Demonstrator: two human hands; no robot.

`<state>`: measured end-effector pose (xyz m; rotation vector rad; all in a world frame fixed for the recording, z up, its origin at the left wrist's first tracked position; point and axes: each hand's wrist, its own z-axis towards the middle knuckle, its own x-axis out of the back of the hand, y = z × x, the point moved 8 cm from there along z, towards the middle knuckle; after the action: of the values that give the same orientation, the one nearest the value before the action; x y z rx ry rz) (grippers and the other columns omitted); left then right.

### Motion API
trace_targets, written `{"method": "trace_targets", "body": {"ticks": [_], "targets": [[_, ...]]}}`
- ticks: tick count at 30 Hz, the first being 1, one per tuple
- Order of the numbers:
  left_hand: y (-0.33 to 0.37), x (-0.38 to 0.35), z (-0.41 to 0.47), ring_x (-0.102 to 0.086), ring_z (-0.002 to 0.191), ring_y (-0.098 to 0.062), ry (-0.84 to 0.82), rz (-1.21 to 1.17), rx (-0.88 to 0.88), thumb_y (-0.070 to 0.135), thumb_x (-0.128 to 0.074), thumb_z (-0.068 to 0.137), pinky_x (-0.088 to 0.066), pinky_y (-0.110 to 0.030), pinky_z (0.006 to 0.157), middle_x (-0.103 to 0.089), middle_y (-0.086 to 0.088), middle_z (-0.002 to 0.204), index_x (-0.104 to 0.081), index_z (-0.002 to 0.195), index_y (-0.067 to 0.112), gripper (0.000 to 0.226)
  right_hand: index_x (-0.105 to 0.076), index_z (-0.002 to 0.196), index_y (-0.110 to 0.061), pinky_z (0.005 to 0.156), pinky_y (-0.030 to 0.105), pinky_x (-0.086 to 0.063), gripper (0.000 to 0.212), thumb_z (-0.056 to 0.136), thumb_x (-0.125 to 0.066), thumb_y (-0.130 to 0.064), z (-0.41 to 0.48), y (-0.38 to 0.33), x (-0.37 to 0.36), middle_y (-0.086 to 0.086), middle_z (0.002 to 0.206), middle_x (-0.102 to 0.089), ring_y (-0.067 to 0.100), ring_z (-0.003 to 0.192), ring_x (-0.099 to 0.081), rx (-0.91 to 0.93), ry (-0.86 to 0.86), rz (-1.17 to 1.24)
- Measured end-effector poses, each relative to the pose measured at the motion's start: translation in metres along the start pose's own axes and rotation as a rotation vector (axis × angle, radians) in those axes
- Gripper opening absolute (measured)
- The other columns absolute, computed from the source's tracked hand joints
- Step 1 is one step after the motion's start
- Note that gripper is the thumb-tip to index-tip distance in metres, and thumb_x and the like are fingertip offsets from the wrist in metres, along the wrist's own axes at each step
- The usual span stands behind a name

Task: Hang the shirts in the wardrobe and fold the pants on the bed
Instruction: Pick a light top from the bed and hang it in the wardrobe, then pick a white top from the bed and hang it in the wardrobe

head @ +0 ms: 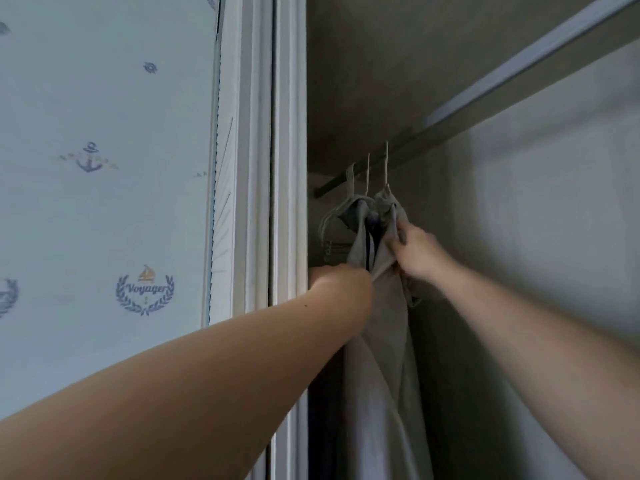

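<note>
Grey shirt [379,375] hangs inside the wardrobe [519,202], at the left end of the rail [450,110], collar bunched under the nearest of three white hanger hooks [385,164].

Right hand [415,252] has its fingers curled into the fabric near the shoulder. Left hand [341,282] is lower and further left, and seems to pinch the front edge; the cloth pulls taut toward it, but its fingertips are hidden behind the hand.

Handling, as we judge it: light, limp jersey with no stiffness, so it will slide off a hanger arm if tugged on one side. Best to hold it at the shoulder seams or collar and pull evenly downward.

Hard to read:
- the hanger body is buried in cloth, so we can't tell if the shoulders are seated
- a dark garment [370,237] behind is mostly covered
- the hem is cut off at the bottom
- the interior is dim
- no bed or pants in view
</note>
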<state>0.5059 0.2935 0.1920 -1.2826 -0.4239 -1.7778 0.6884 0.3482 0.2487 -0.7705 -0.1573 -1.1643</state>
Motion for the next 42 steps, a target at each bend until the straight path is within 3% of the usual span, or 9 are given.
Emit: {"method": "trace_targets", "body": {"ticks": [2,4,6,8,11,14,21,32,42], "targets": [[-0.001,-0.003,-0.001,-0.042,0.062,-0.017,0.021,0.055,0.008,0.013,-0.054,0.099,-0.038,-0.034,0.065,-0.044,-0.002,0.075,-0.06,0.105,0.01,0.009,-0.053,0.13,-0.038,0.061,0.019,-0.04,0.028,0.102,-0.049,-0.043,-0.007,0.004,0.0,-0.006,0.108,-0.062,-0.005,0.076,-0.05,0.012,0.029,0.042],[0.002,0.0,-0.006,-0.052,0.075,-0.022,0.094,0.139,-0.001,0.016,-0.054,0.098,-0.036,-0.037,0.074,-0.048,-0.003,0.078,-0.06,0.104,0.012,0.009,-0.051,0.134,-0.035,0.063,0.017,-0.04,0.037,0.101,-0.047,-0.05,-0.018,0.006,0.005,0.0,0.116,-0.064,-0.004,0.078,-0.053,0.005,0.079,0.067],[0.009,0.009,-0.015,-0.054,0.108,-0.032,0.211,0.255,-0.03,0.027,-0.055,0.098,-0.034,-0.046,0.092,-0.061,-0.008,0.1,-0.06,0.114,0.015,0.021,-0.043,0.142,-0.037,0.083,0.029,-0.047,0.049,0.099,-0.039,-0.06,-0.031,0.004,0.011,0.003,0.138,-0.058,0.017,0.109,-0.061,-0.002,0.109,0.05],[0.014,0.017,-0.031,-0.043,0.13,-0.038,0.362,0.334,-0.091,0.039,-0.053,0.097,-0.023,-0.058,0.11,-0.061,-0.013,0.127,-0.058,0.125,0.015,0.037,-0.032,0.148,-0.041,0.106,0.041,-0.04,0.062,0.094,-0.029,-0.07,-0.048,-0.005,0.018,0.001,0.151,-0.045,0.025,0.137,-0.043,0.033,0.132,-0.015],[0.009,0.022,-0.068,-0.027,0.148,-0.04,0.572,0.337,-0.203,0.051,-0.048,0.097,-0.003,-0.064,0.12,-0.05,-0.015,0.149,-0.054,0.138,0.013,0.056,-0.025,0.151,-0.043,0.116,0.048,-0.028,0.077,0.086,-0.014,-0.081,-0.084,-0.033,0.028,-0.006,0.158,-0.032,0.022,0.147,-0.025,0.153,0.171,-0.095],[-0.014,0.02,-0.103,-0.016,0.154,-0.037,0.665,0.291,-0.238,0.059,-0.042,0.097,-0.008,-0.064,0.121,-0.04,-0.015,0.158,-0.048,0.148,0.015,0.068,-0.011,0.153,-0.049,0.12,0.049,-0.014,0.074,0.087,-0.006,-0.081,-0.119,-0.062,0.027,-0.015,0.165,-0.015,0.013,0.153,-0.006,0.233,0.178,-0.201],[-0.108,0.001,-0.193,-0.003,0.156,-0.036,0.627,0.234,-0.157,0.066,-0.026,0.101,-0.013,-0.064,0.121,-0.017,-0.009,0.167,-0.025,0.16,0.018,0.076,0.011,0.152,-0.056,0.117,0.043,0.013,0.07,0.088,-0.001,-0.08,-0.204,-0.142,-0.011,-0.024,0.163,0.02,0.001,0.147,0.029,0.353,0.037,-0.339],[-0.281,-0.052,-0.44,0.0,0.156,-0.031,0.407,0.062,0.067,0.069,-0.02,0.099,-0.008,-0.062,0.123,-0.009,-0.003,0.17,-0.01,0.163,0.022,0.079,-0.004,0.158,-0.041,0.123,0.053,0.001,0.072,0.094,-0.006,-0.074,-0.385,-0.344,-0.153,-0.013,0.168,-0.001,0.018,0.155,0.007,0.531,-0.234,-0.243],[-0.434,-0.121,-0.758,0.01,0.156,-0.021,0.162,-0.103,0.544,0.072,-0.016,0.097,-0.001,-0.058,0.124,-0.004,0.006,0.17,-0.007,0.161,0.033,0.076,-0.018,0.157,-0.037,0.123,0.051,-0.008,0.067,0.097,-0.023,-0.064,-0.598,-0.554,-0.309,-0.013,0.167,-0.015,0.017,0.155,-0.004,0.75,-0.596,0.016]]}}
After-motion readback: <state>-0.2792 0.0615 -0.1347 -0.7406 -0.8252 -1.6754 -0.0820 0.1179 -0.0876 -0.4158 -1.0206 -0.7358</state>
